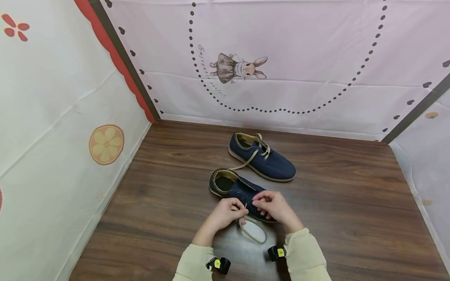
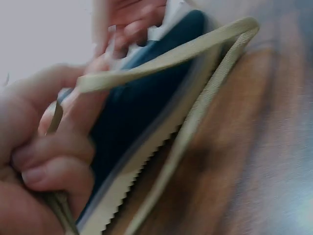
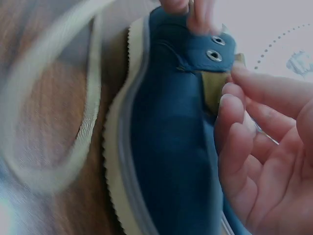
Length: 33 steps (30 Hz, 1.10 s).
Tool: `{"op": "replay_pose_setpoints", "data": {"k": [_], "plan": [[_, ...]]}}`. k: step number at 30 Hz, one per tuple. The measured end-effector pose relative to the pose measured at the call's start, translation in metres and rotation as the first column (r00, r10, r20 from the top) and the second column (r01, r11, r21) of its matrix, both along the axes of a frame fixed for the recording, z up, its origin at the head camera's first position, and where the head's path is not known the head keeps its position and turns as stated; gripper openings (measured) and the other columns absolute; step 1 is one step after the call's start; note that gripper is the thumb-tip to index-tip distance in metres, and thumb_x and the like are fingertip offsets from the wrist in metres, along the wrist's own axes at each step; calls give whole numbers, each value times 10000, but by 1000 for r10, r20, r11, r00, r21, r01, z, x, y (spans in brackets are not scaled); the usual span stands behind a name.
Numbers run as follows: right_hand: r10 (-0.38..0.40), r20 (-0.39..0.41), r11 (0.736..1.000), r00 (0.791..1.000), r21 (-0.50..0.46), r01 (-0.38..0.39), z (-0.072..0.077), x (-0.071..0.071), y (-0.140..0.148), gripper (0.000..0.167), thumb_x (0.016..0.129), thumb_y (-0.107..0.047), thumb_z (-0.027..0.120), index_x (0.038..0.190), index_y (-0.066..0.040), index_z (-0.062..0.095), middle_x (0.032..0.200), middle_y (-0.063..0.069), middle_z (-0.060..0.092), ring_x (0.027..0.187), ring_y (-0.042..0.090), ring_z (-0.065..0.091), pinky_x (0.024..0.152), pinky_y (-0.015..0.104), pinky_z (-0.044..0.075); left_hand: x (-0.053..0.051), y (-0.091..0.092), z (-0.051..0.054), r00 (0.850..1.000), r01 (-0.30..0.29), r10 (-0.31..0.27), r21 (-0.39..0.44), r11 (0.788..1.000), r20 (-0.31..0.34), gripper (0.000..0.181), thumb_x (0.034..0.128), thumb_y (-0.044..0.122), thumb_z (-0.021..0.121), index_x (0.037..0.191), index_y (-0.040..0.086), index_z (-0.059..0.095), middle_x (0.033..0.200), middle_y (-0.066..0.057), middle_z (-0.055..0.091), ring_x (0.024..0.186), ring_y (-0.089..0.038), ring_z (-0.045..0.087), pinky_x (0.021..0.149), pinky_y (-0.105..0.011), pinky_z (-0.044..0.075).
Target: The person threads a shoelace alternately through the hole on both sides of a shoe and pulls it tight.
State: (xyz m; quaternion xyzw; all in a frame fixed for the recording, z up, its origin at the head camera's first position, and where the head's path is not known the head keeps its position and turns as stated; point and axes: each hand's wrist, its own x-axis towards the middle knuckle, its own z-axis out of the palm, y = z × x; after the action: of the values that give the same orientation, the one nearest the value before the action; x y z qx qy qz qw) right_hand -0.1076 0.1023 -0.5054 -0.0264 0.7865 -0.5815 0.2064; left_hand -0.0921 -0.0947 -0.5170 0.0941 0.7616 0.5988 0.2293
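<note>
The left hand [image 1: 226, 214] pinches a tan lace [image 2: 194, 117], looped toward four o'clock; the right hand [image 1: 275, 207] meets the near shoe [image 1: 240, 191] at one o'clock, grip unclear. Probably lacing; the next move likely calls for precise threading. Another shoe [image 1: 274, 164] sits beyond; wood-grain surface [image 1: 168, 171], printed cloth [image 1: 309, 47] at twelve.

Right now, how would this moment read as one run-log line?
left hand: pinches beige lace | right hand: at near shoe, grip unclear | far shoe: lace threaded
</note>
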Motion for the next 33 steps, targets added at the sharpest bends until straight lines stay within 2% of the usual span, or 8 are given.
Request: {"op": "replay_pose_setpoints", "data": {"k": [6, 13, 15, 17, 20, 24, 28, 33], "plan": [[-44, -13, 999, 999, 5, 44, -7, -3, -6, 138, 882, -26, 583, 975, 7, 679, 639, 58, 564, 487, 139, 519, 436, 290, 446, -2, 6, -5, 991, -106, 88, -196, 975, -100, 156, 792, 178, 715, 709, 63, 650, 527, 23, 585, 492, -63, 530, 496, -218, 389], [99, -96, 991, 990, 101, -89, -7, -4, -4, 176, 905, -62, 552, 1016, 9, 670, 726, 54, 611, 592, 137, 506, 497, 273, 431, 0, 15, 4, 977, -189, 122, -435, 880, -177, 182, 772, 293, 714, 656, 185, 626, 600, 117, 598, 571, -61, 515, 548, -290, 394], [112, -148, 986, 983, 136, -92, -9, -4, -2, 157, 893, -79, 581, 978, 6, 682, 784, 43, 633, 644, 128, 518, 551, 265, 439, -1, 18, 4, 970, -217, 147, -412, 885, -193, 181, 789, 274, 714, 668, 174, 623, 606, 115, 614, 573, -55, 535, 550, -282, 403], [107, -222, 983, 969, 173, -69, -11, -5, -2, 129, 875, -94, 624, 937, -6, 696, 831, 31, 643, 702, 116, 537, 619, 259, 447, -4, 22, 2, 963, -242, 181, -341, 909, -201, 171, 797, 224, 721, 685, 140, 623, 593, 88, 632, 548, -53, 554, 524, -254, 411], [64, -354, 970, 933, 242, 25, -13, -9, -2, 88, 852, -110, 669, 904, -54, 714, 864, -8, 630, 757, 118, 553, 679, 280, 454, -12, 28, -5, 951, -273, 232, -205, 940, -202, 151, 805, 174, 725, 732, 87, 627, 608, 31, 657, 547, -74, 594, 511, -213, 417], [20, -445, 941, 895, 311, 134, -14, -18, 3, 91, 855, -136, 670, 926, -99, 712, 871, -44, 599, 796, 136, 560, 717, 330, 454, -23, 36, -13, 939, -308, 292, -71, 949, -181, 140, 829, 167, 703, 814, 40, 647, 680, -73, 682, 637, -184, 651, 540, -196, 418], [-11, -394, 945, 919, 295, 138, -18, -22, 7, 98, 867, -142, 657, 943, -96, 700, 895, -33, 597, 824, 152, 551, 745, 345, 445, -25, 39, -16, 921, -366, 357, -33, 930, -153, 124, 837, 143, 690, 831, 22, 662, 688, -117, 675, 659, -247, 651, 524, -201, 406], [-65, -354, 967, 933, 210, 147, -21, -22, 6, 87, 859, -113, 663, 928, -70, 693, 886, -4, 595, 826, 173, 534, 752, 338, 432, -23, 39, -17, 916, -376, 352, -104, 921, -190, 123, 807, 171, 711, 775, 61, 670, 621, 3, 645, 560, -85, 570, 504, -200, 393]]}}
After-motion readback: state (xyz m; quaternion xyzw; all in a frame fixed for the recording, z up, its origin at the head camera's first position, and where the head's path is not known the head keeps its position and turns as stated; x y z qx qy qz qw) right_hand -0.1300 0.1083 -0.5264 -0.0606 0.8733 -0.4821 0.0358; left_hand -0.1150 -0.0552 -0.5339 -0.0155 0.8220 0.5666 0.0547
